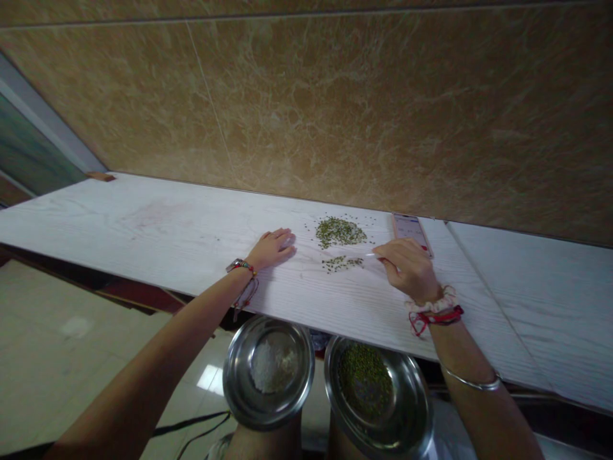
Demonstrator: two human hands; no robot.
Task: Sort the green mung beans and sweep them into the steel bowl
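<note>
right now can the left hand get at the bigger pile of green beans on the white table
Probably yes: the left hand lies on the white table, left of the bigger pile, with nothing bulky visible between them.

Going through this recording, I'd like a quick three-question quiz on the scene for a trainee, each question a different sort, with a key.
1. Short answer: Which hand pinches the thin pale item?
2. True or false: Both metal bowls hold green seeds.
3. Fill in: The smaller seed cluster lies ____ to the camera than the larger pile.

Key:
1. The right hand.
2. False; the left bowl holds pale contents.
3. Nearer.
</note>
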